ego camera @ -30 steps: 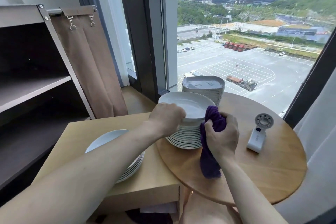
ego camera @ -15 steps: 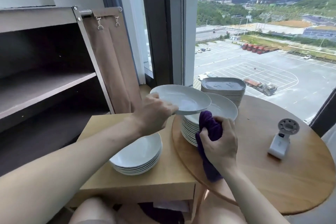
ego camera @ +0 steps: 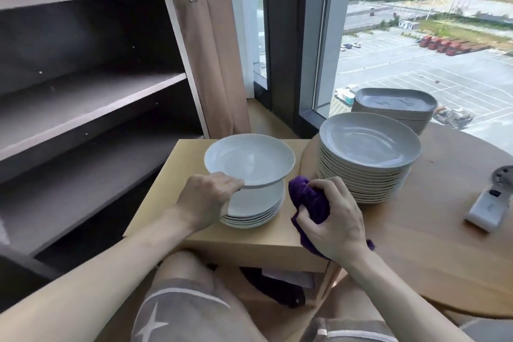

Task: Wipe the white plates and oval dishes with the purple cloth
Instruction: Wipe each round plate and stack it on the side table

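My left hand (ego camera: 206, 197) grips the near rim of a white plate (ego camera: 249, 164), holding it level just above a short stack of white plates (ego camera: 258, 208) on the square wooden side table (ego camera: 249, 241). My right hand (ego camera: 333, 219) holds the bunched purple cloth (ego camera: 309, 200) to the right of that stack, apart from the plate. A tall stack of white plates (ego camera: 366, 147) stands on the round wooden table (ego camera: 433, 253). Behind it is a stack of oval dishes (ego camera: 394, 104).
A dark open shelf unit (ego camera: 91, 97) with a brown curtain (ego camera: 211, 47) fills the left. A big window is behind the tables. A small white fan (ego camera: 488, 208) lies at the right on the round table. My knees are under the table edges.
My left hand has lifted the top plate off the tall stack and carried it left, over the short stack on the side table. My right hand keeps the cloth.
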The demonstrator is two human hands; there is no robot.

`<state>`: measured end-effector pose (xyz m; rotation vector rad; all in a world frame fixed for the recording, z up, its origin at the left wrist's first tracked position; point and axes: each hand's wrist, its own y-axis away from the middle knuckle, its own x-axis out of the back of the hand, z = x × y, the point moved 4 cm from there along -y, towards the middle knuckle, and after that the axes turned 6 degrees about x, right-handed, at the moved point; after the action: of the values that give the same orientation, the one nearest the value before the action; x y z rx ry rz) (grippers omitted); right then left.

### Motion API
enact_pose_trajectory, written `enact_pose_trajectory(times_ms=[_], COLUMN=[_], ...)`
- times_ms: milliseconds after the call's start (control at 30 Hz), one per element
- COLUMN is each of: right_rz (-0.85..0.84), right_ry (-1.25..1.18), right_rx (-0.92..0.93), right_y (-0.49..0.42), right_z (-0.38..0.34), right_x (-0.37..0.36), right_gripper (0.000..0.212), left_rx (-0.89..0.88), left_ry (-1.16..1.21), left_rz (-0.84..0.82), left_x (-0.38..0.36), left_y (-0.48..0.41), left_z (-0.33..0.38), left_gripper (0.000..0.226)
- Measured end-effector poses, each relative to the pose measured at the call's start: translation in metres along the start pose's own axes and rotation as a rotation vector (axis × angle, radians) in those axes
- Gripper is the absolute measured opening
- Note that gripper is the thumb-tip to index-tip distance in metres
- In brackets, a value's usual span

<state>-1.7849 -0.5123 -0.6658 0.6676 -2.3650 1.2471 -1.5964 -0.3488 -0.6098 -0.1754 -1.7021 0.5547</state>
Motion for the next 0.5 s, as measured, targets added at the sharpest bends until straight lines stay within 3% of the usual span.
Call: enact_pose_trajectory(times_ms=[233, 500], right_rz=[-0.024, -0.042], right_ry=[0.01, -0.01], right_rx=[0.005, -0.026], right_y=[0.003, 0.003], right_z=[-0.002, -0.001], right_x=[-0.004, -0.003], right_gripper=[0.038, 0.037], left_rx=[0.011, 0.032], left_ry=[-0.067, -0.126], left_rz=[-0.111, -0.127], left_x=[-0.029, -0.049], left_y=[0.027, 0.039], left_z=[-0.006, -0.001], left_gripper=[0.037, 0.027])
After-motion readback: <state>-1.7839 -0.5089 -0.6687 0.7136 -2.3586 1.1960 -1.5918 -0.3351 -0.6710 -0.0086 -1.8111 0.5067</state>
